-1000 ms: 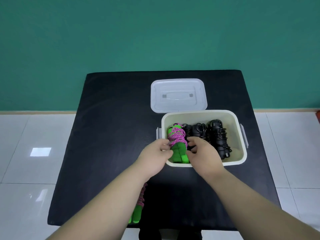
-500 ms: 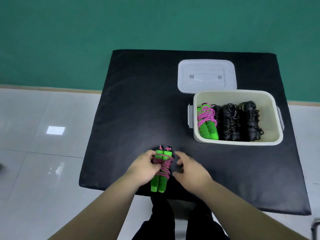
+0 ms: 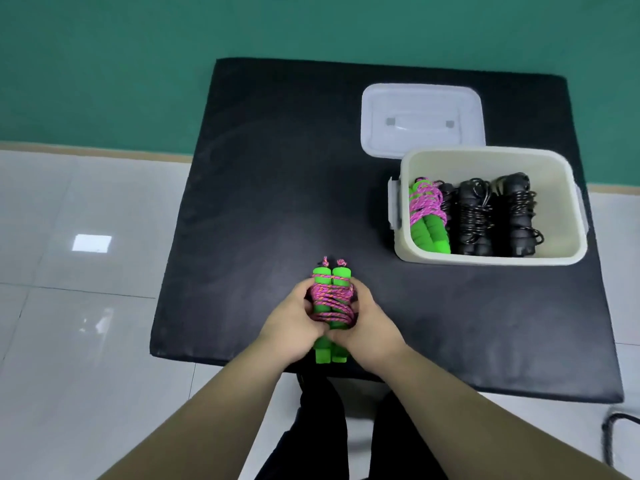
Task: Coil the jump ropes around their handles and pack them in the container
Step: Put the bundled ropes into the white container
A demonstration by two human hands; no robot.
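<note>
Both hands wrapped around one green-handled jump rope (image 3: 330,301) near the front edge of the black table mat (image 3: 263,188). Left hand (image 3: 294,327) cupping the bundle from the left, fingers curled in against the pink cord. Right hand (image 3: 372,329) doing the same from the right, thumb tucked toward the handles. So basically clamped from both sides, palms facing each other. Two green foam handles side by side, pointing away from the body, pink cord coiled around the middle, little knotted cord ends poking out past the far tips. Near ends of the handles sticking out below the hands, right at the mat's edge. Can't tell if the bundle is resting on the mat or lifted a bit.

Over on the right side of the mat: cream container (image 3: 540,259), open, well apart from the hands. Inside, packed in a row: another green and pink coiled rope (image 3: 427,220) against the left wall, then two black coiled ropes (image 3: 495,216) next to it, all lying lengthwise. Some free room along the right wall.

Clear lid (image 3: 420,119) lying flat just behind the container, near edge tucked behind the container's back rim. Teal wall (image 3: 138,64) at the back, white tiled floor (image 3: 86,271) on the left, dark trousers visible under the arms.
</note>
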